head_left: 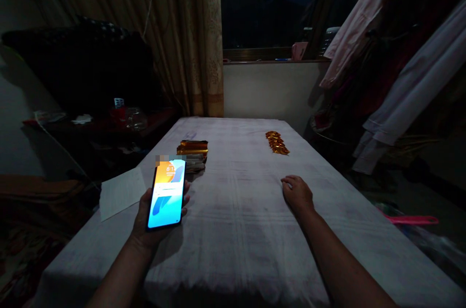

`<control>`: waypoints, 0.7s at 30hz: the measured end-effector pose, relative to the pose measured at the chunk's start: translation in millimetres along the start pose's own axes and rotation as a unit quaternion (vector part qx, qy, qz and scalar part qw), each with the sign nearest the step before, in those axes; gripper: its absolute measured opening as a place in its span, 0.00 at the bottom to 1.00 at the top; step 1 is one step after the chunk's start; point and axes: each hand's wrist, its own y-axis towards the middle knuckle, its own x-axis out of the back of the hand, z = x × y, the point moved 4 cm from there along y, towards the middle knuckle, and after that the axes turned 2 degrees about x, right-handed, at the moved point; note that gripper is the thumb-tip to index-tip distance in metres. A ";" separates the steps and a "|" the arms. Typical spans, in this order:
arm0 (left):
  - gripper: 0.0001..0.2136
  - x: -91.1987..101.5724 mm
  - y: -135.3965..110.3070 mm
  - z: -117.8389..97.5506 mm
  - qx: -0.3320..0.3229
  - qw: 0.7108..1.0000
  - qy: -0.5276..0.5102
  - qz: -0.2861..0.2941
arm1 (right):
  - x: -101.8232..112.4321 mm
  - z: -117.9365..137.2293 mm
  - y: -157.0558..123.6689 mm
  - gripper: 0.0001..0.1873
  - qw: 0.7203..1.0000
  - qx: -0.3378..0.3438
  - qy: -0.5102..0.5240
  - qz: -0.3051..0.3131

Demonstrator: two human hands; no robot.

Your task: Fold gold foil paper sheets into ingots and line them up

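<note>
Two bare hands are out over a desk (pixel 240 230) covered with a pale cloth, and the lighting is pretty dim, so bear with me (12 o'clock = straight ahead from the near edge).

The left hand (pixel 144 236), around 11 o'clock, is wrapped about a lit phone (pixel 166 196), screen tilted up toward the wearer. Thumb's along one side and fingertips poke out on the other, but the palm is mostly hidden behind it. A pixelated patch covers the phone's top left corner, and the last digit of its clock is hard to read.

The right hand (pixel 298 194), about 1 o'clock, lies on the cloth with fingers loosely curled. Looks like it's holding nothing, though I can't see inside the curl. Both forearms run out of frame at the bottom.

Just past the phone is a stack of gold sheets (pixel 194 147) with greyish stuff (pixel 198 162) at its near side, partly blocked by the phone. Around 12:30, beyond the right hand, sits a row of crinkled gold pieces (pixel 277 143); they overlap, so no count from me. A sheet of paper (pixel 122 194) is at 10 o'clock, its print too faint to read. The window (pixel 269 7) past 12 is nearly black, and the hanging clothes (pixel 364 22) at 2 are cut off by the frame.
</note>
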 end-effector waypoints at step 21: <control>0.35 53.9 -51.5 -87.3 0.021 0.394 0.844 -0.363 | -0.5 -0.3 0.8 0.13 1.000 0.011 -0.020 0.008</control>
